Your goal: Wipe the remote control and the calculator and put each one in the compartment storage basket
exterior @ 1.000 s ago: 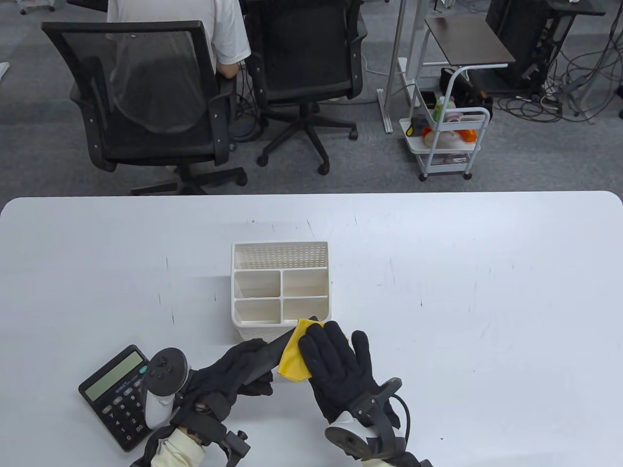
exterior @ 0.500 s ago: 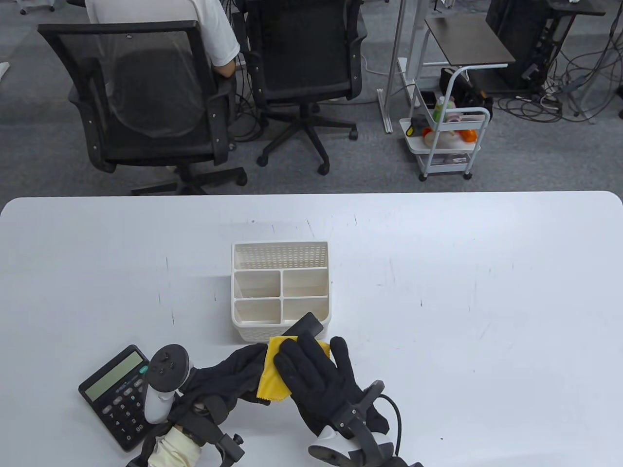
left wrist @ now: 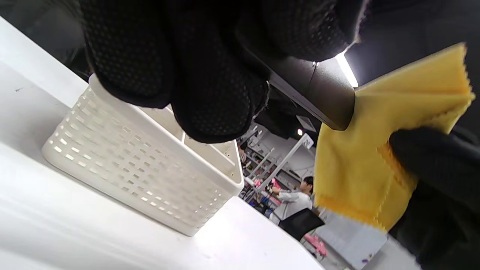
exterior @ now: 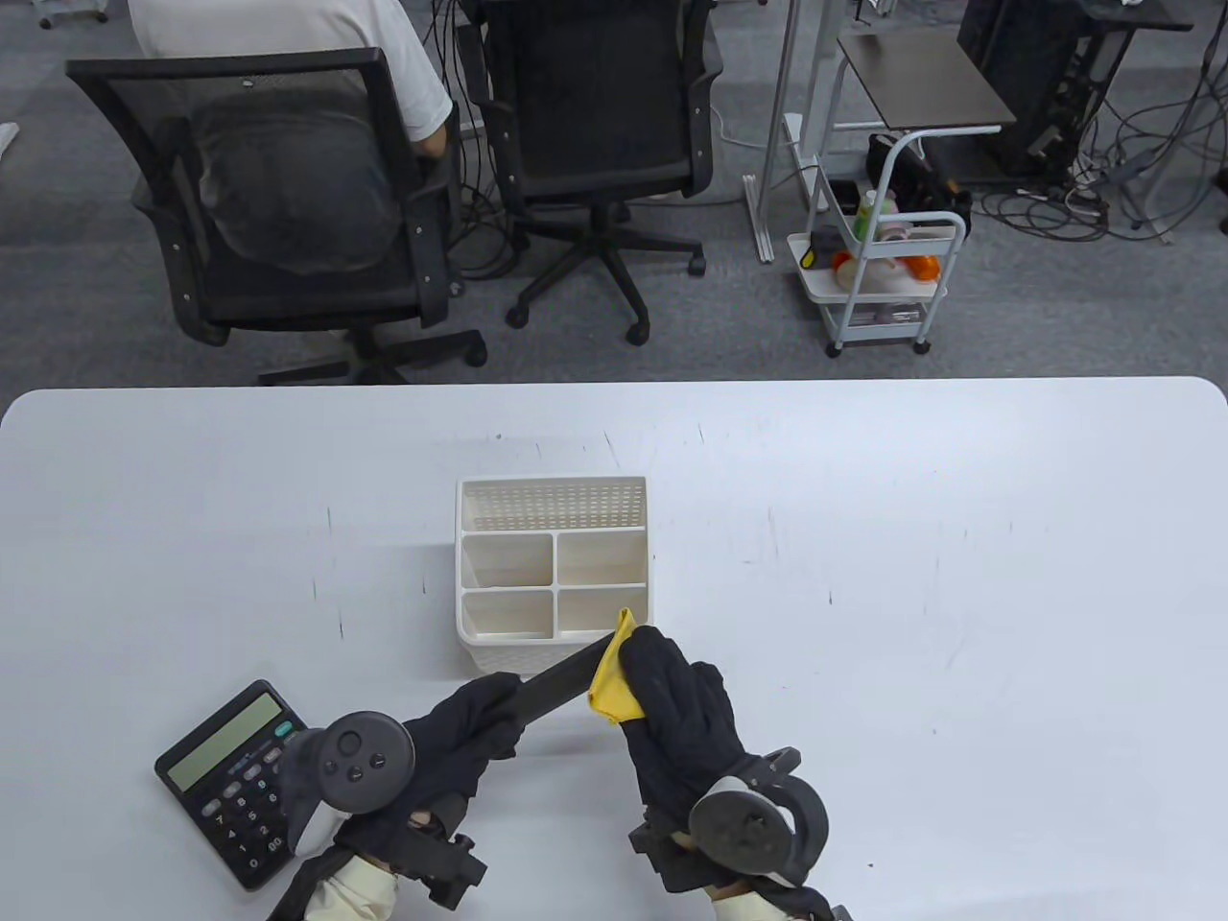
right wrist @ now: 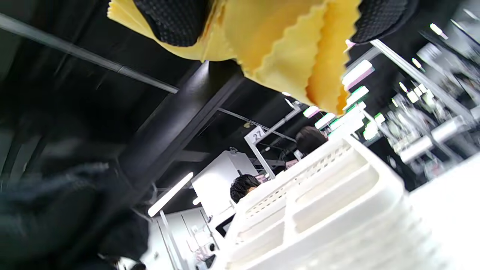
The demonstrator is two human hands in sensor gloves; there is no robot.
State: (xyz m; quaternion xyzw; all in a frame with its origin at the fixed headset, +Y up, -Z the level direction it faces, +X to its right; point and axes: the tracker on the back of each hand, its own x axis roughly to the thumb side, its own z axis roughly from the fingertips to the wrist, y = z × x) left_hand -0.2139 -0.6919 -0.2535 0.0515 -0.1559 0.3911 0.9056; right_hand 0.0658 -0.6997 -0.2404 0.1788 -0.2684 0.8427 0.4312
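Observation:
My left hand [exterior: 470, 724] grips the near end of a black remote control [exterior: 556, 679], held above the table and pointing up-right toward the basket. My right hand [exterior: 672, 700] pinches a yellow cloth [exterior: 612, 672] around the remote's far end; the left wrist view shows the cloth [left wrist: 375, 157] folded over the remote [left wrist: 318, 93]. The white compartment storage basket [exterior: 554, 489] stands just beyond, its compartments bare. The black calculator [exterior: 225, 777] lies flat at the table's near left, partly hidden by my left tracker.
The white table [exterior: 911, 576] stretches wide to the right and behind the basket. Beyond the far edge stand two black office chairs [exterior: 288, 192], one with a seated person, and a small white cart [exterior: 878, 278].
My right hand slid the yellow cloth along the remote, toward my left hand and then out to the far end again, and rolled over so its tracker faces up. The left hand kept its grip.

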